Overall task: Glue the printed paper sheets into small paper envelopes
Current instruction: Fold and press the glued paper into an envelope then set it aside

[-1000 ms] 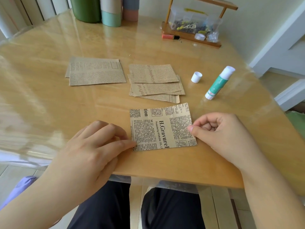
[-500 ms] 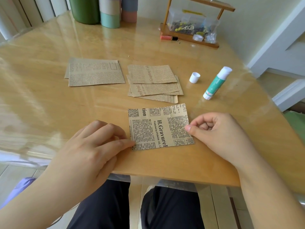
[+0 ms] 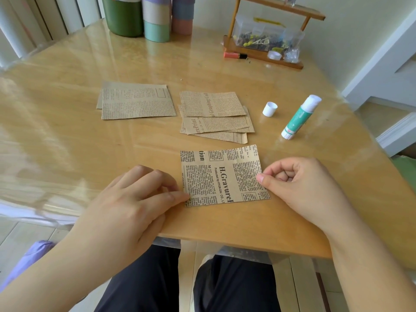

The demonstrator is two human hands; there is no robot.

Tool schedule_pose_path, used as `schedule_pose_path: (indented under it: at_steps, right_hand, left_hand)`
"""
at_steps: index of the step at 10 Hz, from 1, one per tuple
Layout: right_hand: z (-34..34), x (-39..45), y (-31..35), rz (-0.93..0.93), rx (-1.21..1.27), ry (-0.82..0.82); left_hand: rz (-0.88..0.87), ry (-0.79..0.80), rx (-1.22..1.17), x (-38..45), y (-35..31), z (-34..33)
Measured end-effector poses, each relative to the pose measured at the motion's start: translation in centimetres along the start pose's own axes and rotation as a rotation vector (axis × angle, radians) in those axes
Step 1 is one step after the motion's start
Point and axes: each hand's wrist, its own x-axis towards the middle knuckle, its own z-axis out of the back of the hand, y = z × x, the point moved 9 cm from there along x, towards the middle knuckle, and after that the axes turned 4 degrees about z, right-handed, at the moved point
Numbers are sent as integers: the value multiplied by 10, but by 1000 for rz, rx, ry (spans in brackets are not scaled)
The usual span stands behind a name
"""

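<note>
Head view: a folded newsprint-pattern kraft sheet (image 3: 222, 175) lies flat near the front edge of the glossy wooden table (image 3: 67, 131), between the two hands.
Left hand (image 3: 135, 199): fingers gently bent and spread, fingertips resting on the sheet's left edge near its lower corner; it presses down and does not wrap the paper.
Right hand (image 3: 299, 188): fingers curled into the palm, thumb tip down on the sheet's right edge; whether a finger sits under the paper to pinch it cannot be told.
Supplies: a pile of flat printed sheets (image 3: 136, 102) sits further back on the left; a fanned stack of folded pieces (image 3: 215, 115) lies just behind the worked sheet.
Glue: an uncapped green glue stick (image 3: 300, 117) lies on its side to the right, its white cap (image 3: 269, 109) standing apart beside it.
Handling: the paper looks very light, thin and limp, easily creased or torn, and likely to slide on the shiny tabletop.
Where to hold: best pinned by fingertips at opposite edges, or lifted by a corner with a light pinch; firm rubbing along the seam should set the glue without wrinkling.
Risk: fresh glue could smear or bond the pocket closed if pressure strays inward.
</note>
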Motion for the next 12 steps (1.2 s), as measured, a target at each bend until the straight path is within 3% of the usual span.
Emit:
schedule_pose_path:
  at_steps: [12]
  right_hand:
    - [1, -2, 3, 12, -33, -9]
  left_hand:
    - [5, 27, 18, 1, 0, -1]
